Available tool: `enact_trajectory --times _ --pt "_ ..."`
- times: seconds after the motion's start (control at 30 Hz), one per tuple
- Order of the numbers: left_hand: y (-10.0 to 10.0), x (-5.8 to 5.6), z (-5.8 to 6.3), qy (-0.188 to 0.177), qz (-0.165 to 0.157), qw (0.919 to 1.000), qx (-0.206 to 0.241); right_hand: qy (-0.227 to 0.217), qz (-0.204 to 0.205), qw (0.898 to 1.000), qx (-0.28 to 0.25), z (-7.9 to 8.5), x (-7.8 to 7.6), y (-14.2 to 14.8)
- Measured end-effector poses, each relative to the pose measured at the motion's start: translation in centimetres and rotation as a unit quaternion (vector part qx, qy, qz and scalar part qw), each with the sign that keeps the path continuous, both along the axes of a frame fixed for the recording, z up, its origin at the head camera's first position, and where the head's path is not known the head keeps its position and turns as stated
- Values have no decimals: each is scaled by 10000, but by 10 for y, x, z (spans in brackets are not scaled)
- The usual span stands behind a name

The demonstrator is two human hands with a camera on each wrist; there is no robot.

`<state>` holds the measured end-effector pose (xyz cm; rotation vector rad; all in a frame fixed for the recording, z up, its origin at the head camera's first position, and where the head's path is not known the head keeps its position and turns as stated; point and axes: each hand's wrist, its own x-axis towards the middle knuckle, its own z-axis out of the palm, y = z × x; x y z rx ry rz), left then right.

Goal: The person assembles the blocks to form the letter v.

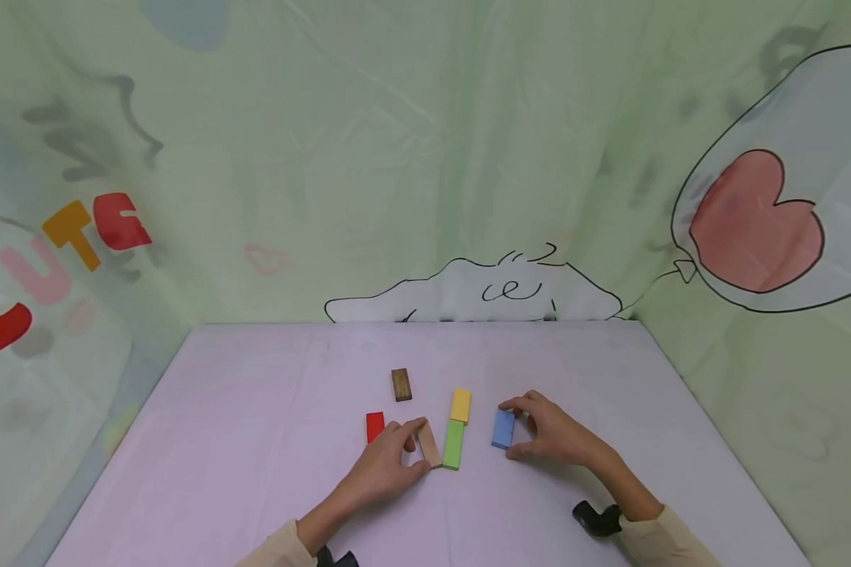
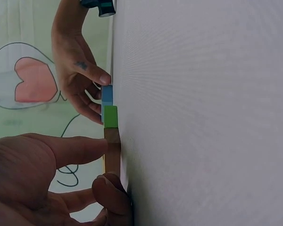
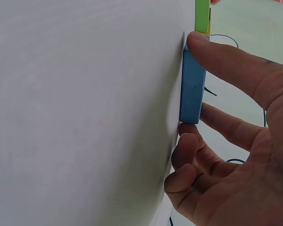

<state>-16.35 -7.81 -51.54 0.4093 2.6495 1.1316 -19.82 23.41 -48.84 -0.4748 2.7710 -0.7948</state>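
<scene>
My left hand (image 1: 385,463) holds a light wooden block (image 1: 429,444) lengthwise, index finger at its far end and thumb at its near end. Just right of that block lies a green block (image 1: 453,445), with a yellow block (image 1: 461,405) end to end beyond it. On the right, a blue block (image 1: 503,429) sits between the thumb and fingers of my right hand (image 1: 556,431). In the right wrist view the blue block (image 3: 192,87) lies on the table surface, thumb at one end. A red block (image 1: 374,426) is partly hidden behind the left hand.
A dark brown wooden block (image 1: 401,385) lies farther back on the pale table (image 1: 255,394). Behind the table hangs a green printed curtain (image 1: 369,157). Black wrist devices (image 1: 597,520) sit by both sleeves.
</scene>
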Motion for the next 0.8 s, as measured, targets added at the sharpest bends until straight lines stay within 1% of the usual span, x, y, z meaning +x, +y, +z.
enact_trajectory --times 0.3,0.8 --pt "1 1 2 6 13 10000 34 5 -61 10000 53 1 2 -1" --pt "0 1 1 -17 33 10000 -13 88 124 9999 71 1 0 1"
